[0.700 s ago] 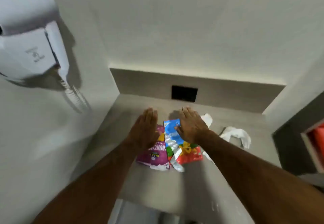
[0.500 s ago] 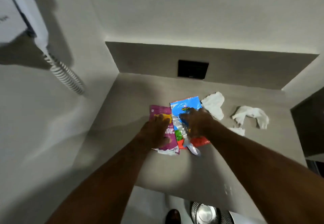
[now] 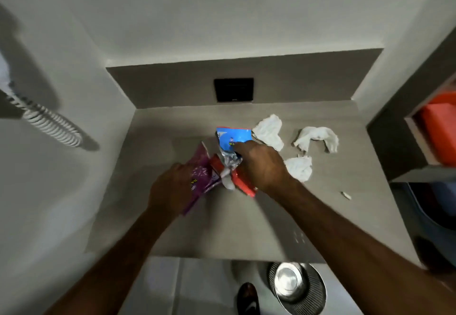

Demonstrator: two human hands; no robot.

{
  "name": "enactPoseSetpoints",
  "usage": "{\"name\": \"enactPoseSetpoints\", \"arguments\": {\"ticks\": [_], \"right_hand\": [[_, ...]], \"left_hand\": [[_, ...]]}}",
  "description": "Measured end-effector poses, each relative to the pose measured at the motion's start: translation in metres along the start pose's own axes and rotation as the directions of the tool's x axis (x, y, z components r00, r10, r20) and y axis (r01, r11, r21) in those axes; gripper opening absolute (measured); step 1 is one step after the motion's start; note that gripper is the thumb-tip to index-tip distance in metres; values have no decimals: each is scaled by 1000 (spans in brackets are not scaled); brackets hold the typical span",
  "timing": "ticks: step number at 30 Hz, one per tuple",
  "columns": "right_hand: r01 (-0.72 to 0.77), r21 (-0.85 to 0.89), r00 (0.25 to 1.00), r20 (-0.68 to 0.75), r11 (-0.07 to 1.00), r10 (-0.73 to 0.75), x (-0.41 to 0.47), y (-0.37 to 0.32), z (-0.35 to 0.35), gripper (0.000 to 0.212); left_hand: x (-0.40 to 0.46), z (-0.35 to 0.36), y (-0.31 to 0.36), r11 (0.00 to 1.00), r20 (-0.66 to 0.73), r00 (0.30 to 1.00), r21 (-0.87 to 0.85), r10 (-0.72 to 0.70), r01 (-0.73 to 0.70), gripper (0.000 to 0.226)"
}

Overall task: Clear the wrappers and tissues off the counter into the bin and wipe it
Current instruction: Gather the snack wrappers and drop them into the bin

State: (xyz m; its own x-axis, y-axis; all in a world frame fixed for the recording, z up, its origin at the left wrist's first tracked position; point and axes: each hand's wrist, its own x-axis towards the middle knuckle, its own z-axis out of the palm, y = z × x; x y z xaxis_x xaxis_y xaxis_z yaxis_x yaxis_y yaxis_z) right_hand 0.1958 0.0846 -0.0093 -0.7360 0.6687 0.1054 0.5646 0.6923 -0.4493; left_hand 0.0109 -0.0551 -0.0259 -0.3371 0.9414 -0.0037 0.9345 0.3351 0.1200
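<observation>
We can read no whole word anywhere. The purple wrapper (image 3: 201,175) carries a few yellow letters near its lower edge, too blurred for us to make out, and the blue wrapper (image 3: 230,139) bears a small yellow mark that we cannot read either. The black wall plate (image 3: 233,90) shows tiny illegible lettering.

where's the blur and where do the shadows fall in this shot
Head view: motion blur smears the left hand and purple wrapper; the right hand on the blue wrapper is sharper; the coiled cord casts a dark wall shadow; wide-angle bends the edges.
</observation>
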Motion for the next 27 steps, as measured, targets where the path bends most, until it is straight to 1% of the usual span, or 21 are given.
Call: {"name": "enactPoseSetpoints", "arguments": {"ticks": [2,3,4,6,8,10,11,12,13,14,15,16,17,18,19,20,21,23,25,26,27], "right_hand": [[33,124,986,-168,992,-12,-59,-5,-19,34],[30,137,976,-217,990,0,-96,-5,-24,32],[7,128,969,-247,992,25,-134,-3,-27,30],[-44,90,965,-252,995,66,-213,3,-22,33],[-76,37,975,-208,996,82,-279,15,-7,49],[-260,167,962,-37,951,270,-333,33,17,61],[-404,278,909,19,871,416,-354,44,32,59],[-528,370,836,68,765,544,-371,56,53,50],[-618,395,773,145,680,618,-387,70,75,41],[-681,454,716,248,575,652,-397,82,99,40],[-700,453,693,247,551,677,-407,94,127,35],[-719,473,672,285,510,683,-420,112,159,24],[-759,397,635,274,517,722,-422,131,184,20],[-799,317,592,275,510,757,-424,149,213,25],[-812,278,581,306,513,755,-420,167,239,25],[-833,312,546,332,457,769,-414,181,264,21],[-824,295,560,292,483,776,-409,194,288,17],[-783,426,588,272,453,762,-395,215,322,20],[-752,501,599,251,428,760,-385,238,357,22],[-760,514,585,277,397,762,-383,252,375,21],[-784,480,575,318,395,754,-382,263,390,19]], "left_hand": [[-41,-8,18,994,-173,984,-87,45,-61,42],[-67,-7,33,984,-216,975,-158,48,-83,40],[-94,-4,51,970,-222,974,-222,52,-102,36],[-145,14,89,931,-169,980,-330,106,-157,33],[-185,39,129,881,-75,983,-436,166,-182,37],[-210,76,166,856,38,976,-489,213,-168,39],[-220,100,181,856,114,970,-499,216,-132,39],[-225,123,192,857,189,963,-511,191,-70,38],[-229,152,200,856,264,952,-516,158,1,40],[-230,184,207,858,329,936,-510,125,65,41],[-231,217,212,861,390,916,-493,92,123,40],[-231,251,215,867,442,895,-466,53,178,40],[-225,279,216,871,485,875,-432,7,233,40],[-220,311,218,877,525,851,-391,-36,278,41],[-213,344,221,886,563,824,-348,-64,307,42],[-206,374,222,895,600,795,-305,-85,325,42],[-199,403,223,900,634,767,-272,-99,341,40],[-183,449,226,902,679,725,-233,-117,363,30],[-170,491,231,904,709,694,-205,-127,374,24],[-163,510,234,904,721,681,-197,-129,380,26],[-157,524,237,896,727,673,-197,-138,397,28]]}}
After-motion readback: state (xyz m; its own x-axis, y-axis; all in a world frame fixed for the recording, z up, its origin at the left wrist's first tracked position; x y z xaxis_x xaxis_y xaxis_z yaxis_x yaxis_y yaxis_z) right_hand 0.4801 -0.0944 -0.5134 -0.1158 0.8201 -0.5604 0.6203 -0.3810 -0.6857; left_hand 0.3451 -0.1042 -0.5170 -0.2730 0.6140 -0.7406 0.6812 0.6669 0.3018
